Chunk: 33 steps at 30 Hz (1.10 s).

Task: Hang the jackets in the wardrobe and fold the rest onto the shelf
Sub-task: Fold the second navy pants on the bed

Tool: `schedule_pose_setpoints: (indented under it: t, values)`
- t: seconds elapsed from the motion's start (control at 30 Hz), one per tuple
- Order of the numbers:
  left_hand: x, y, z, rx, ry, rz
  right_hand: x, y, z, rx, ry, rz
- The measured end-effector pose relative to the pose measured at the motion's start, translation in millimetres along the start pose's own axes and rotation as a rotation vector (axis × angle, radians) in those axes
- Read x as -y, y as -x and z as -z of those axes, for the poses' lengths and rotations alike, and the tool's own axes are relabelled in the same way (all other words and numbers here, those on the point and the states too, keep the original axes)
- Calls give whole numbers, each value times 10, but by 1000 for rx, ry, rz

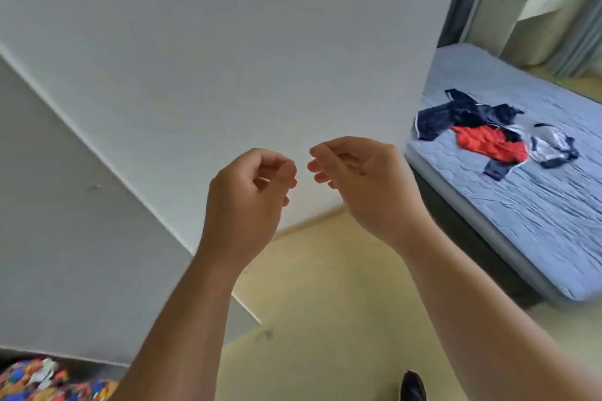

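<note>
My left hand (250, 192) and my right hand (361, 179) are raised side by side in front of a white wardrobe panel (228, 42). Neither holds anything. The left hand's fingers curl in toward the palm; the right hand's fingers are loosely bent. Off to the right, on the blue bed (521, 221), lies a heap of clothes: a dark navy jacket (456, 117), a red garment (488, 143) and a white and grey garment (550, 146). Both hands are well away from the heap.
A multicoloured fabric (39, 381) shows at the bottom left under the wardrobe's edge. Pale yellow floor (325, 303) runs between the wardrobe and the bed. A dark shoe (413, 386) is at the bottom edge. Furniture stands behind the bed at the top right.
</note>
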<state>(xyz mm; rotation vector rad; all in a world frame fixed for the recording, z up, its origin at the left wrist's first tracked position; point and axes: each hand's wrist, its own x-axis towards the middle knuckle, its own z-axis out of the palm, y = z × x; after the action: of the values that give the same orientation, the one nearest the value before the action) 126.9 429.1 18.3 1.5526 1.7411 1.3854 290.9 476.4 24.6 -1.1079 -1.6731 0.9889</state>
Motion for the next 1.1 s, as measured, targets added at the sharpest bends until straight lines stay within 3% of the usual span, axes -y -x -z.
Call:
schedule_pose_setpoints:
  t: [0.2,0.43,0.73,1.1]
  values:
    - [-480,-493,-1938,264,27,-115,-948,-131,1678,-291,58,-112]
    - [-992,-1028,-3835,485,96,-75,-1848,-425,3366,-492,156,-322]
    - [-808,-2060,-5264,666,93,0,-2740,-1281,4205,-592,191,-455]
    - [-686,-3902,-6845,893,74,-70,-3435,-2910,4897,-718,299,-561]
